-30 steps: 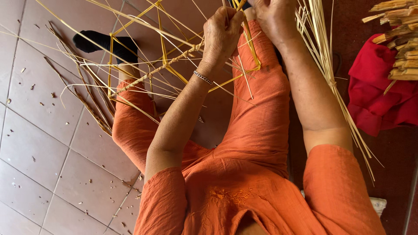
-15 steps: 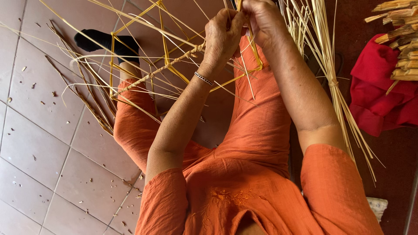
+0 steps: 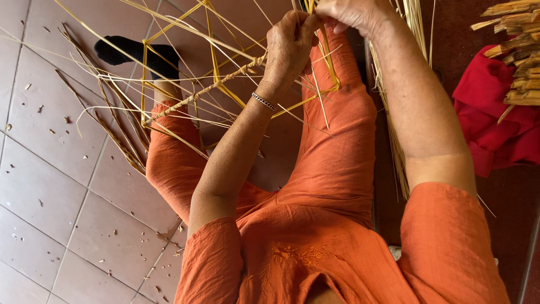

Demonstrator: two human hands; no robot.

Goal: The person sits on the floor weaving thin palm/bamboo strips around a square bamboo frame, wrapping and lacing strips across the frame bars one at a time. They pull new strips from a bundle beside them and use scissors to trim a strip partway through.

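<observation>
Pinching thin yellow straw strips [image 3: 315, 84] between the fingers, both hands work close together at the top of the view. The left hand [image 3: 289, 48] is closed around a few strips, with the thumb pressed against the fingers, and a thin bracelet [image 3: 263, 101] sits on its wrist. The right hand [image 3: 357, 14] is just beside it, fingers bent down onto the same strips; its fingertips are partly cut by the edge of the view, so the exact grip there cannot be told.

From the left hand a braided straw cord [image 3: 205, 90] runs down and away to the left, over the person's orange trouser knee [image 3: 169, 157]. Many loose strips cross this cord and spread out in all directions, so they cover part of the legs. Far left of the hands a foot in a black sock [image 3: 132, 53] rests on the tiled floor [image 3: 50, 186], which has small crumbs of straw on it.

Right of the right arm stands a bundle of pale straw [image 3: 394, 135]. Further right lies a red cloth [image 3: 495, 124] with a stack of wooden sticks [image 3: 517, 56] above it. No package, label or sign is visible.
</observation>
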